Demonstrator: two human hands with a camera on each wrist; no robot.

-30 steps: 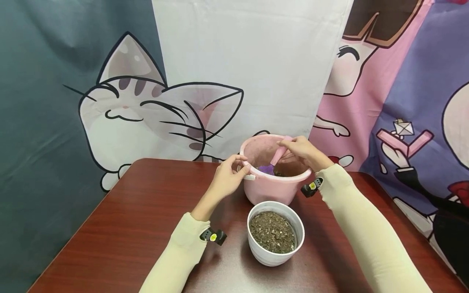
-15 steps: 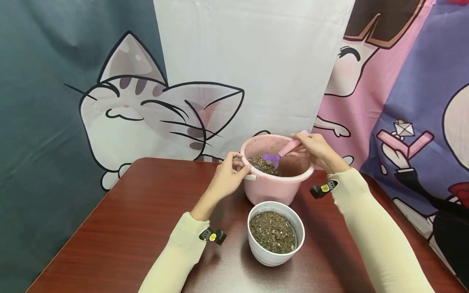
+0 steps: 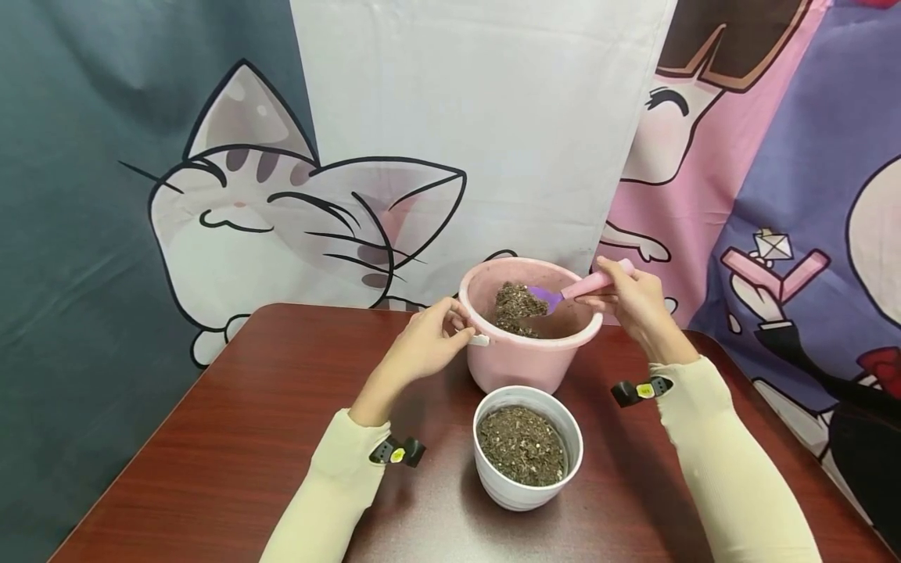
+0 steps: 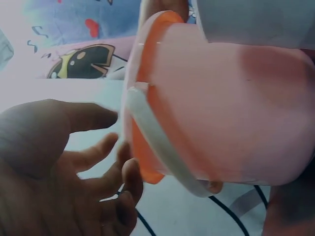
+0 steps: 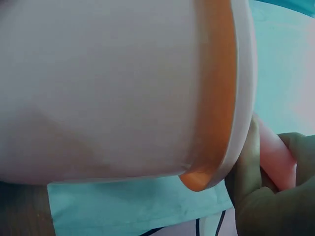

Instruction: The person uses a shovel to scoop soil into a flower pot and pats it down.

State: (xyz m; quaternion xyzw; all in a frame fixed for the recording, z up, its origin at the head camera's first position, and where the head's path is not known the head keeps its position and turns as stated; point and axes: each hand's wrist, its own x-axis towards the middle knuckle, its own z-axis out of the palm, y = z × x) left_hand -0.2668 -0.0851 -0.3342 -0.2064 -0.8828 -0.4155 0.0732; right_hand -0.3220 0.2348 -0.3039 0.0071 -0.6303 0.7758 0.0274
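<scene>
My right hand (image 3: pixel 637 309) grips the pink handle of a small garden trowel (image 3: pixel 584 286). Its purple blade sits inside the pink bucket (image 3: pixel 517 367), loaded with a heap of dark soil (image 3: pixel 519 303). At the bucket's left rim is my left hand (image 3: pixel 425 344), fingers loosely bent. The left wrist view shows that thumb apart from the rim, close to the bucket's white carrying handle (image 4: pixel 167 147). In the right wrist view the trowel handle (image 5: pixel 275 157) shows between my fingers beside the rim. A white pot (image 3: pixel 517 496), nearly full of soil, stands in front of the bucket.
The dark red-brown table (image 3: pixel 296 391) carries both containers, the bucket near its back edge. Behind it hangs a printed cloth backdrop (image 3: pixel 450 94) with a cartoon cat. Black camera units are strapped to both sleeves.
The trowel has come up through the soil and now bears a heap of it, its handle tilting further right. My right hand moved right; the left has eased slightly away from the rim.
</scene>
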